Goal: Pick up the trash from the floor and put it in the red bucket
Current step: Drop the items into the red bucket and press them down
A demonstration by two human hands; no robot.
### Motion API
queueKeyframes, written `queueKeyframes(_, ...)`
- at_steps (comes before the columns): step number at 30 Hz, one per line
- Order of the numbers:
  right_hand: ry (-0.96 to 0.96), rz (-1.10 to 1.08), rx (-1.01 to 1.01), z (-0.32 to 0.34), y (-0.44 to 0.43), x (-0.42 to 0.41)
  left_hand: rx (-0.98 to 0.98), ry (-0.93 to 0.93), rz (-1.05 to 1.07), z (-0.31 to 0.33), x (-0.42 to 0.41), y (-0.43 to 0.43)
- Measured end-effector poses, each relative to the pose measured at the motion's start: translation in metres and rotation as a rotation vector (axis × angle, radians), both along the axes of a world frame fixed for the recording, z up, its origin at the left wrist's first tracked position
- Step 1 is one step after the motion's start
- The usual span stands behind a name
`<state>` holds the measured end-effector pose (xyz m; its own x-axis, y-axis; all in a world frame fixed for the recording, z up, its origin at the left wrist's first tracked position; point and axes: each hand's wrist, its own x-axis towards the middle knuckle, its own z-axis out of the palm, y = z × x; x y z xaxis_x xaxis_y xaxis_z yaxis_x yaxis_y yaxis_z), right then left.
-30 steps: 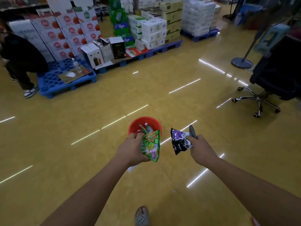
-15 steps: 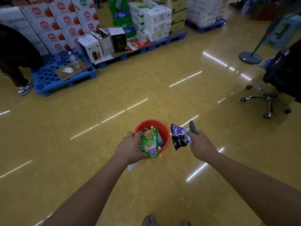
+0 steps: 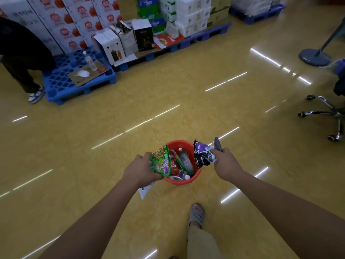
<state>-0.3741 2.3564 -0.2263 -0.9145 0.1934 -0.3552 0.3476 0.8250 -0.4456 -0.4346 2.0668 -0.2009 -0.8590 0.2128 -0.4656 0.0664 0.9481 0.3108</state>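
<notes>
The red bucket stands on the yellow floor right in front of me, holding bottles and wrappers. My left hand grips a green snack bag over the bucket's left rim; a white scrap hangs below that hand. My right hand holds a black and purple snack bag at the bucket's right rim, along with a grey object that sticks up above the fingers.
My sandalled foot is just behind the bucket. Blue pallets with stacked boxes line the back. A person's leg and shoe are at the far left. An office chair base and a fan stand are on the right.
I have stepped closer; the bucket now lies between my hands. Both bags have come over its rims, and my foot has come forward into view.
</notes>
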Motion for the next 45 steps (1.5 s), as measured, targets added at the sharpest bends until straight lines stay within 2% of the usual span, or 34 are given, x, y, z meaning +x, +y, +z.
queueKeyframes(14, -0.215, 0.075, -0.069, -0.112, 0.046, -0.113, 0.018, -0.222, 0.167, -0.097, -0.098, 0.068)
queueKeyframes(23, -0.333, 0.033, -0.121, -0.225, 0.044, -0.150, 0.054, -0.383, 0.203, -0.220, -0.145, 0.088)
queueKeyframes(27, -0.431, -0.124, -0.256, -0.297, 0.037, -0.168, 0.124, -0.439, 0.260, -0.295, -0.166, 0.091)
queueKeyframes(31, -0.568, -0.539, -0.621, -0.358, 0.021, -0.180, 0.119, -0.490, 0.268, -0.369, -0.182, 0.088)
queueKeyframes(34, -0.539, -0.743, -0.766, -0.397, 0.011, -0.184, 0.087, -0.532, 0.254, -0.416, -0.187, 0.087)
queueKeyframes(40, -0.413, -0.977, -0.779, -0.463, -0.006, -0.202, -0.063, -0.299, 0.101, -0.478, -0.183, 0.083)
queueKeyframes(45, -0.383, -1.071, -0.782, -0.496, 0.000, -0.217, -0.117, -0.275, 0.060, -0.507, -0.176, 0.088)
